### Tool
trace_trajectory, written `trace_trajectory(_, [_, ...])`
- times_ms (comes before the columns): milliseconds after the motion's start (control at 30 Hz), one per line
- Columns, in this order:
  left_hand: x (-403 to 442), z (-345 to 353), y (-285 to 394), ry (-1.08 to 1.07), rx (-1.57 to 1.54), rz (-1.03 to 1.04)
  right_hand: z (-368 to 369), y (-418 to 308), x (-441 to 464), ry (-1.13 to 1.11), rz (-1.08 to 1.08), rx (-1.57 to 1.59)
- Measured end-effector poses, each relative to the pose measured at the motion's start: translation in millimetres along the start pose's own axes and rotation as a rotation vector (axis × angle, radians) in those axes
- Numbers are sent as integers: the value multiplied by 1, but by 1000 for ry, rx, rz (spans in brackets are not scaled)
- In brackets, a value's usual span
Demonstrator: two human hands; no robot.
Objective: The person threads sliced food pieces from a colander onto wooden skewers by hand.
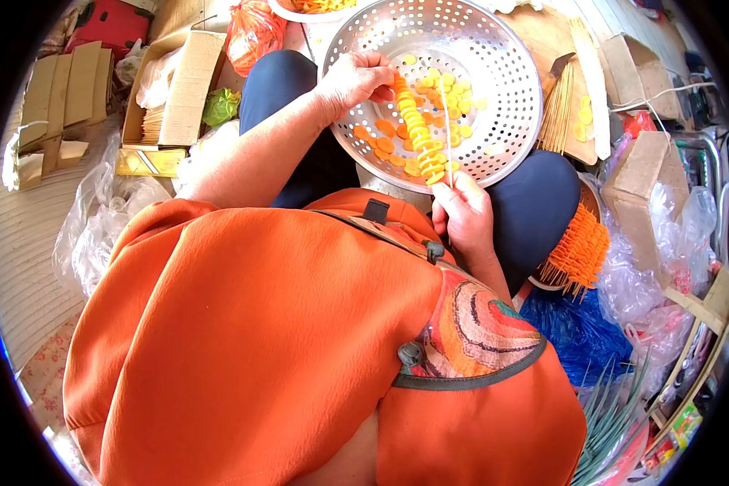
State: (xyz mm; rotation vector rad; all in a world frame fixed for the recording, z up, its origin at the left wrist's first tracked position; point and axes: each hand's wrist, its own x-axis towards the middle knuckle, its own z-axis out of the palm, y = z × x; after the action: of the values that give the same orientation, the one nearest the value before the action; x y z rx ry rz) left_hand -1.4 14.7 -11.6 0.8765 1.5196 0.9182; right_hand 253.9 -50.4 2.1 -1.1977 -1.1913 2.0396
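Note:
My left hand (356,83) is closed at the upper end of a row of round carrot slices (415,125), strung one behind another over a colander. Near the lower end of that row, my right hand (466,212) pinches a thin pale skewer (446,121) that points up and away. Whether these fingers also grip the row's lower end I cannot tell. Beneath both hands, the perforated metal colander (517,105) rests at my knees, with loose carrot slices (454,95) scattered in it. The stick inside the row is hidden by the slices.
Bare skewers (557,109) and a knife (560,65) lie on a wooden board (543,36) at the right. Several filled carrot skewers (579,247) stand in a bowl by my right knee. An open cardboard box (188,89) is at the left; plastic bags (109,215) lie around.

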Motion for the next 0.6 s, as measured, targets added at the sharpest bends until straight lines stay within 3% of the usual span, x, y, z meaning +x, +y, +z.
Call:
trace_trajectory(267, [15, 0, -4, 139, -40, 2, 4, 1, 1, 126, -116, 134])
trace_trajectory(367, [22, 7, -5, 128, 209, 37, 1, 2, 1, 150, -151, 189])
trace_trajectory(567, [34, 33, -16, -93, 769, 295, 1, 2, 0, 162, -147, 219])
trace_trajectory(600, [31, 39, -10, -124, 872, 246, 1, 1, -1, 166, -134, 217])
